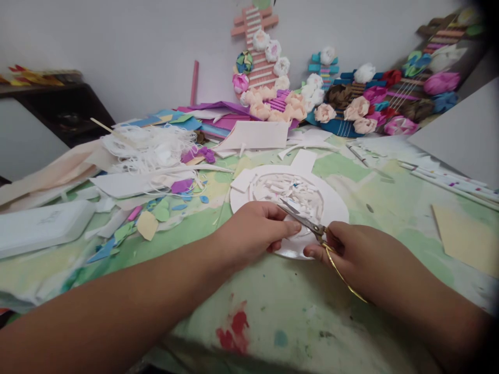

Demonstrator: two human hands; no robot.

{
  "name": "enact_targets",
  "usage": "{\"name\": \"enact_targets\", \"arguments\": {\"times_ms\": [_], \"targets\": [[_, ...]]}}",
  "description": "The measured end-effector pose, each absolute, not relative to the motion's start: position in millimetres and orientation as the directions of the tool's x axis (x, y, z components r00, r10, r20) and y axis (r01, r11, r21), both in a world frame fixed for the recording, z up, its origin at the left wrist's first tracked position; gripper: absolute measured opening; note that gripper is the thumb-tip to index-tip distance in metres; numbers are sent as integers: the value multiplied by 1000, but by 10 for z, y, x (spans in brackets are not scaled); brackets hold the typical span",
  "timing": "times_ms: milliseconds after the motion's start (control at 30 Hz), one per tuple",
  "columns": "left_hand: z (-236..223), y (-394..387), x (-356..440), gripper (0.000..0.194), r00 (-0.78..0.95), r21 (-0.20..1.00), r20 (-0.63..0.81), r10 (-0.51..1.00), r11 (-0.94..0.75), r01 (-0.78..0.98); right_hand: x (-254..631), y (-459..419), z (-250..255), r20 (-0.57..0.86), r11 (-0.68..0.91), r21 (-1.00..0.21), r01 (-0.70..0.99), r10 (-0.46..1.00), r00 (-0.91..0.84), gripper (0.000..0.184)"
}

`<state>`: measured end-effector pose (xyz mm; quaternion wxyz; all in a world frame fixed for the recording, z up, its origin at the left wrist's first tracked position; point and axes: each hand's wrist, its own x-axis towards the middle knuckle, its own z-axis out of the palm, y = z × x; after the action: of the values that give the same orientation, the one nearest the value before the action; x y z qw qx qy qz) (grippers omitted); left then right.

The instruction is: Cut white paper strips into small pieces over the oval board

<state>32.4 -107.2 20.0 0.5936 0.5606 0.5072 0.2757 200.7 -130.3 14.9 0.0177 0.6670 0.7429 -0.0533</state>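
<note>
My right hand is closed round the gold handles of a pair of scissors. The blades are a little apart and point up and to the left, just above the fingers of my left hand. Thumb and fingers of that hand are pinched together; whatever they hold is too small or hidden to make out. Both hands are over the near side of a flat white round piece with a raised inner ring. Small white scraps lie heaped inside the ring. A white tab sticks out at its far edge.
White string, a white block and coloured paper scraps lie to the left. Guitar-shaped crafts with paper flowers lean against the back wall. On the right are a yellow sheet and thin white sticks.
</note>
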Motion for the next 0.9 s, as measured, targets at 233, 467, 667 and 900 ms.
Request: {"name": "enact_targets", "arguments": {"times_ms": [233, 467, 667, 900], "targets": [[198, -1064, 313, 17, 336, 922, -350, 874, 258, 288, 2026, -1281, 141, -132, 103, -41, 994, 985, -107, 39], [214, -1050, 295, 19, 324, 923, -326, 888, 225, 314, 2099, -1221, 118, -178, 87, -80, 993, 979, -100, 46], [203, -1087, 288, 21, 415, 907, -280, 866, 97, 409, 2207, -1197, 94, -130, 90, -115, 989, 986, -105, 49], [178, -1111, 309, 23, 377, 907, -72, 923, -97, 411, 2170, -1216, 148, -87, 14, -611, 792, 993, -84, 38]]}}
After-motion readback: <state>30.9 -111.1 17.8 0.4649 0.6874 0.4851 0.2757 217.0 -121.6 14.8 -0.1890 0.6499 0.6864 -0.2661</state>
